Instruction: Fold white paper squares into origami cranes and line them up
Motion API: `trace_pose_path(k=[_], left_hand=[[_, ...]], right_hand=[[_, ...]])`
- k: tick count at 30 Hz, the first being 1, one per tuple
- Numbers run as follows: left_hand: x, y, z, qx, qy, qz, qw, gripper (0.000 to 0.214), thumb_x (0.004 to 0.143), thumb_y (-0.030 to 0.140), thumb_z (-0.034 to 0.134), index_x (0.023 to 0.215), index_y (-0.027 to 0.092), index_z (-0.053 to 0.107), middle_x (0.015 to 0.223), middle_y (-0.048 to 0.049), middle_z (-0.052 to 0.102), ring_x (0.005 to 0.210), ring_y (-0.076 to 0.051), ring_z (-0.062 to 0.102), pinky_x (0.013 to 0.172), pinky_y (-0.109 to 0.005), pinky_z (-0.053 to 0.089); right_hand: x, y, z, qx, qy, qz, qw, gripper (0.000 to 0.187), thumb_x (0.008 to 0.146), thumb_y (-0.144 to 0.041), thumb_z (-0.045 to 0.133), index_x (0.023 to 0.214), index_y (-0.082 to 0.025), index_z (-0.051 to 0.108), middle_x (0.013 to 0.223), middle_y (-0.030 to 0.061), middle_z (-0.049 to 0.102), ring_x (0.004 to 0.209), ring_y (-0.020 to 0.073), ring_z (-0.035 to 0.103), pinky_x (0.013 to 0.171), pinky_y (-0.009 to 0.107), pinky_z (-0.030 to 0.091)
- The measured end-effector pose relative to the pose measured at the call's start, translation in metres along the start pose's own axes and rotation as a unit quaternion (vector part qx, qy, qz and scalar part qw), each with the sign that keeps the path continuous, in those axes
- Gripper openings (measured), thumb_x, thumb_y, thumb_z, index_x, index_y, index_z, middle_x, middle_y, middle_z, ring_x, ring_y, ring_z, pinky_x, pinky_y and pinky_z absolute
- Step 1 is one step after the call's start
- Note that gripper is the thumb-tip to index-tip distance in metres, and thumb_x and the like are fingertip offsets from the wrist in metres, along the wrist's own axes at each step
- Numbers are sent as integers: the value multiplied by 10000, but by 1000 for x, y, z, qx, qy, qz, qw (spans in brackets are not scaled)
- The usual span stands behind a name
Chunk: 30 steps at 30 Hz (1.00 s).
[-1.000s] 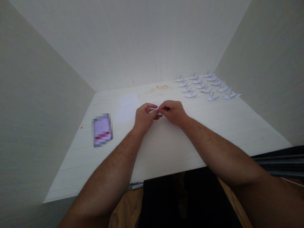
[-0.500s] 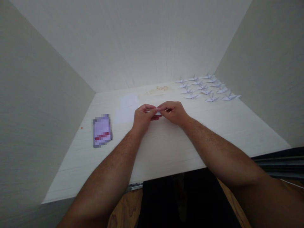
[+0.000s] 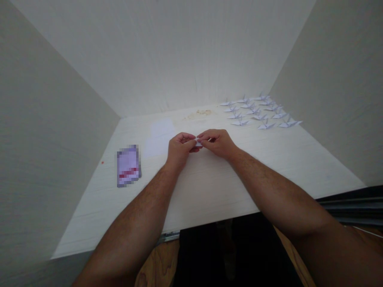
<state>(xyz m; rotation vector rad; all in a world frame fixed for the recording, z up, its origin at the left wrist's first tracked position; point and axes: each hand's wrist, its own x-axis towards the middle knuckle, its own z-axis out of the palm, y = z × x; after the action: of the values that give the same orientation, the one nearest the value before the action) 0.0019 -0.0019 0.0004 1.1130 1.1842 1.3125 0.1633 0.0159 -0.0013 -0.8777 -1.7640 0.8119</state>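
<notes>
My left hand and my right hand meet over the middle of the white table. Both pinch a small folded piece of white paper between thumb and fingertips; most of it is hidden by the fingers. Both hands are closed on it, just above the tabletop.
Several folded white paper cranes stand in rows at the back right. A flat white sheet lies left of my hands, and a blurred purple packet lies farther left. White walls enclose the table on three sides.
My hands have stayed together on the paper, with only small finger shifts. The view has tilted slightly.
</notes>
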Motion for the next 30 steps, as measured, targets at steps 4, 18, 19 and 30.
trace_pose_path(k=[4, 18, 19, 30], left_hand=[[0, -1, -1, 7, -8, 12, 1000, 212, 639, 209, 740, 791, 149, 606, 668, -13, 677, 558, -152, 688, 545, -264, 584], [0, -1, -1, 29, -6, 41, 999, 205, 634, 204, 739, 793, 156, 618, 629, 0, 675, 542, -164, 688, 503, -238, 539], [-1, 0, -1, 31, -5, 39, 999, 205, 634, 204, 737, 795, 155, 619, 626, -1, 673, 546, -166, 690, 505, -238, 538], [0, 2, -1, 81, 3, 75, 994, 209, 661, 181, 724, 832, 169, 606, 639, 5, 671, 563, -143, 674, 505, -223, 503]], right_hand=[[1, 2, 1, -12, 11, 32, 999, 91, 761, -251, 678, 742, -185, 739, 800, 35, 755, 714, 143, 682, 631, 254, 532], [3, 0, 2, 26, 2, 130, 991, 99, 750, -256, 674, 745, -158, 663, 599, 5, 666, 547, 130, 651, 509, 218, 481], [3, -1, 2, 20, 2, 128, 992, 95, 752, -253, 671, 745, -159, 662, 598, 2, 664, 548, 128, 648, 514, 218, 480], [2, 2, 6, -1, 22, 80, 997, 137, 731, -227, 695, 845, -172, 642, 730, 0, 685, 618, 113, 636, 582, 233, 503]])
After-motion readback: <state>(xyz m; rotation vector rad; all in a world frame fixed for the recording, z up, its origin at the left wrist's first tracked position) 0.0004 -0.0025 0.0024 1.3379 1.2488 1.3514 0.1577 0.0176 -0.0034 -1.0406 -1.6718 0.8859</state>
